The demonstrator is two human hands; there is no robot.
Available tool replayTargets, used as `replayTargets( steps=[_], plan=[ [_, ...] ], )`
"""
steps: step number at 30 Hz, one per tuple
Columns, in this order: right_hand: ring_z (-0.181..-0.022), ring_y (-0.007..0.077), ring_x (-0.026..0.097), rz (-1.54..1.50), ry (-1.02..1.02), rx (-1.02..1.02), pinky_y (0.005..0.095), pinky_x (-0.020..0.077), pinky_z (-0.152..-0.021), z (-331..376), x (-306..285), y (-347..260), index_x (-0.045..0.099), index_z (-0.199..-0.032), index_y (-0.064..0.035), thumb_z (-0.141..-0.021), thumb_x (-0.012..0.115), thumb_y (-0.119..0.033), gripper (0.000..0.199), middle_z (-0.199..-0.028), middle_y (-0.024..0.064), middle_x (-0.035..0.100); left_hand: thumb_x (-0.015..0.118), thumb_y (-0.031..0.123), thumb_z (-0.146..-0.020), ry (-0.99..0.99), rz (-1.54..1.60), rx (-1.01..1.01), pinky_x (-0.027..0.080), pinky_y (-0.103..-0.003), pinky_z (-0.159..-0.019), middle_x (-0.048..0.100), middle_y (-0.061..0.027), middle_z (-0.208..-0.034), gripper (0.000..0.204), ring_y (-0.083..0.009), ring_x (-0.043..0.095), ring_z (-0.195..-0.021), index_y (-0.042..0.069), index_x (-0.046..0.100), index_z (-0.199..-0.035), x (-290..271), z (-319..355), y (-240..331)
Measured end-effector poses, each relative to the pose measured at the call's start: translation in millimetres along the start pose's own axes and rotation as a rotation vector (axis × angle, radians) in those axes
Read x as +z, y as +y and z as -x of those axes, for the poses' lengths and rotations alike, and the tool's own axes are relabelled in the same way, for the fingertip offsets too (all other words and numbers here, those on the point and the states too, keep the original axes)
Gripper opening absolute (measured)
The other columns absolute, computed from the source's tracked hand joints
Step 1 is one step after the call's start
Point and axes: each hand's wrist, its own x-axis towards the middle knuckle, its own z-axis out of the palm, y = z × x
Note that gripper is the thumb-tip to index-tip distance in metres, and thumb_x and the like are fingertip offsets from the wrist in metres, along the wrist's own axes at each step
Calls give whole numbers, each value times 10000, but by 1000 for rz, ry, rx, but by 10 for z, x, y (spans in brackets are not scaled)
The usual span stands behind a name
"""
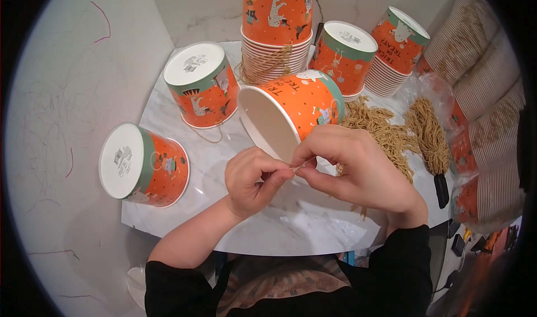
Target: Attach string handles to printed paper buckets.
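Observation:
My left hand and my right hand meet over the front middle of the table, thumb and forefinger of each pinched together. Between the fingertips shows a short bit of thin cord; the fingers hide the rest of it. Just beyond the hands, an orange paper bucket with a green band and cartoon figures lies tilted, its white open mouth facing left and toward me. To the right of this bucket, and partly behind my right hand, spreads a loose heap of tan cords.
Upside-down buckets stand at the left and back left. Nested bucket stacks rise at the back, back right and far right. A bundled cord hank lies right, beside plastic-wrapped stacks. A wall borders the left.

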Motion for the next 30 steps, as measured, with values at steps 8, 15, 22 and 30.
replayTargets(
  steps=[8, 15, 22, 30],
  plan=[
    [-760, 280, 647, 16, 4, -26, 380, 512, -700, -59, 10, 81, 619, -891, 4, -857, 689, -64, 103, -810, 123, 631, 788, 139, -887, -23, 5, -14, 416, -280, -522, 628, -20, -706, 133, -157, 546, -568, 80, 670, -877, -6, 4, 4],
    [-707, 208, 601, -89, 22, 43, 327, 481, -660, -82, -56, 132, 643, -915, 7, -872, 704, -85, 118, -784, 100, 601, 815, 107, -848, 32, 34, -86, 459, -254, -558, 652, -29, -761, 166, -130, 567, -619, 64, 675, -927, 27, 29, -19],
    [-721, 244, 606, -26, -13, 7, 349, 488, -667, -93, -20, 127, 623, -886, 7, -859, 715, -99, 143, -791, 108, 595, 862, 99, -797, -1, 51, -76, 471, -251, -573, 665, -43, -791, 246, -129, 592, -645, 38, 681, -953, 44, 10, -23],
    [-749, 251, 630, 35, 4, -17, 356, 500, -680, -107, -16, 108, 639, -909, -7, -842, 722, -76, 126, -798, 97, 612, 733, -28, -856, 30, 52, -128, 461, -255, -583, 643, -53, -782, 93, -140, 584, -642, 24, 663, -888, 34, 10, -3]
  ],
)
